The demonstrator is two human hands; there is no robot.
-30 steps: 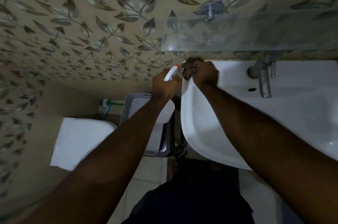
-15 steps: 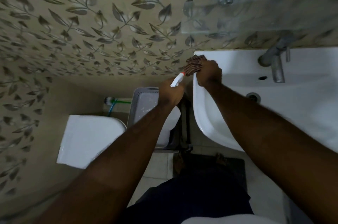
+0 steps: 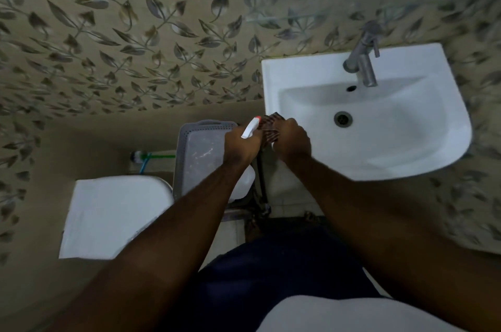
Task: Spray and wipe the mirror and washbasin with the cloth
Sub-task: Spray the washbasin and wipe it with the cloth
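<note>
At frame centre, the left hand (image 3: 242, 143) is wrapped around a white plastic sprayer (image 3: 250, 128) with a red tip. The right hand (image 3: 292, 140) bunches a dark striped cloth (image 3: 269, 125) against the glossy, rounded basin (image 3: 385, 160) rim's left edge.

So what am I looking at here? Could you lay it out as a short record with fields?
place: bathroom, seen from above
left hand: holds a white spray bottle with a red tip
right hand: holds a dark patterned cloth at the left rim of the washbasin
tap: at the back of the basin, no water visible
beside the basin: grey basket, white toilet cistern
mirror: not in view
</note>
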